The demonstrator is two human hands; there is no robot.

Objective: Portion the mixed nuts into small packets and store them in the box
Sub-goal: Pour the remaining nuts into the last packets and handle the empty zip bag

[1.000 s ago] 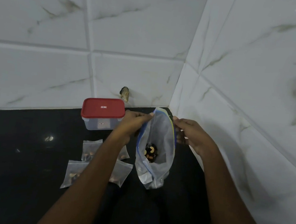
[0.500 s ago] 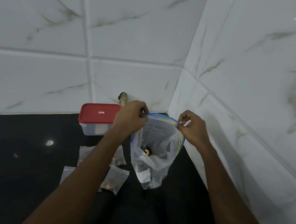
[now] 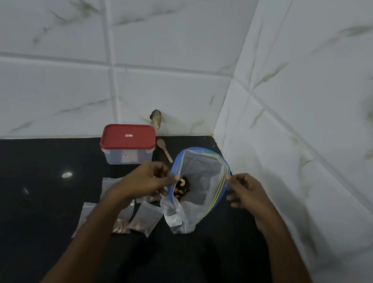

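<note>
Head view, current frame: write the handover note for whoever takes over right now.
The left hand pinches the left rim of the zip bag; the right hand pinches the right rim, holding the mouth wide open.
The mixed nuts sit at the bag's bottom. The small packets with nuts lie on the counter left of the bag, partly under the left forearm. The box stands behind them, red lid on, a wooden spoon beside it.
Done: some packets filled.
Left: portion the remaining nuts, open the box, store the packets.

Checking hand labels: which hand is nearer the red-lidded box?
Left. The left hand pinches the bag at its rim, just in front of the box; the right hand pinches the opposite rim, farther right.
</note>
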